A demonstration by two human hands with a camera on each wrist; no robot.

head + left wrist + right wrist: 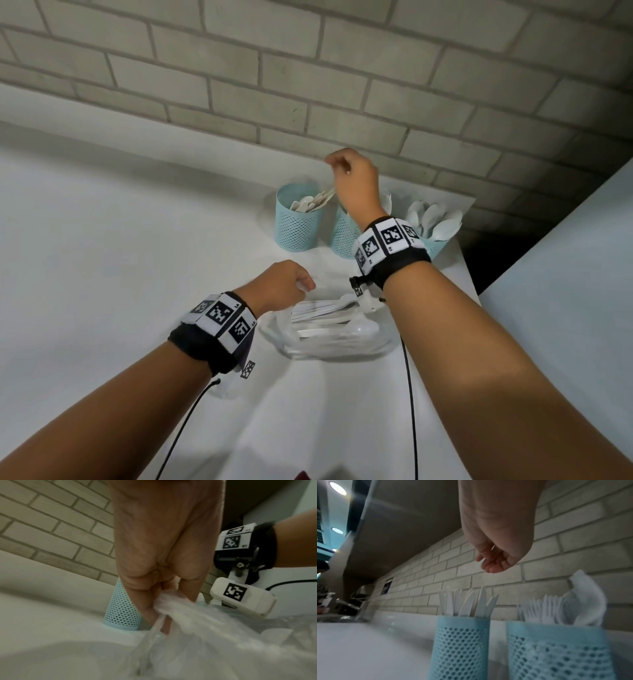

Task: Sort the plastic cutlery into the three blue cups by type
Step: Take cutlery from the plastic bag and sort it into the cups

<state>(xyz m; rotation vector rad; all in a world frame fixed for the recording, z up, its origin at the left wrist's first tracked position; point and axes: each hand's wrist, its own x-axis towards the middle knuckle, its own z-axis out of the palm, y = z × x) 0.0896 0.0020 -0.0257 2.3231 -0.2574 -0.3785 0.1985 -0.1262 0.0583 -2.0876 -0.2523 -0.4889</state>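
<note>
Three blue mesh cups stand by the brick wall. The left cup (pixel 296 222) (pixel 462 642) holds white knives (pixel 471 601). The middle cup (pixel 342 238) (pixel 556 649) holds forks (pixel 544 609). The right cup (pixel 435 246) holds spoons (pixel 435 217). My right hand (pixel 342 168) (pixel 489 565) hovers above the left and middle cups, fingers loosely curled and holding nothing. My left hand (pixel 291 282) (pixel 164 588) pinches the rim of a clear plastic bag (pixel 329 329) (pixel 197 628) of white cutlery lying on the counter in front of the cups.
The white counter (pixel 120 257) stretches to the left. A brick wall (pixel 308 85) rises right behind the cups. The counter's right edge (pixel 469 274) drops off beside the spoon cup. A sink tap (pixel 351 605) stands far along the counter.
</note>
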